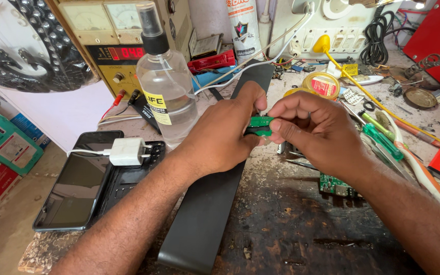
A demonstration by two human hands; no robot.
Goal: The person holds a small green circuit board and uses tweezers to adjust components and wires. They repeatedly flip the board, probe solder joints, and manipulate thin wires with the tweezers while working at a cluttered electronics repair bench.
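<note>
Black strip [207,203]: runs from the bench's near edge toward its back
Circuit board [259,125]: small, green, above mid-bench; likely light, stiff, fragile, best held by edges
Left hand [219,137]: pinching it
Right hand [311,130]: fingertips clamped on its other end

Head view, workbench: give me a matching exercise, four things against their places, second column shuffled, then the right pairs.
Things:
1. small green circuit board
2. white charger plug
3. clear spray bottle
4. long black strip

Places:
A. lying flat on the bench under both forearms
B. pinched between left hand and right hand
C. standing upright behind the left hand
D. resting on the phones at the left

Pairs: 1-B, 2-D, 3-C, 4-A
</note>
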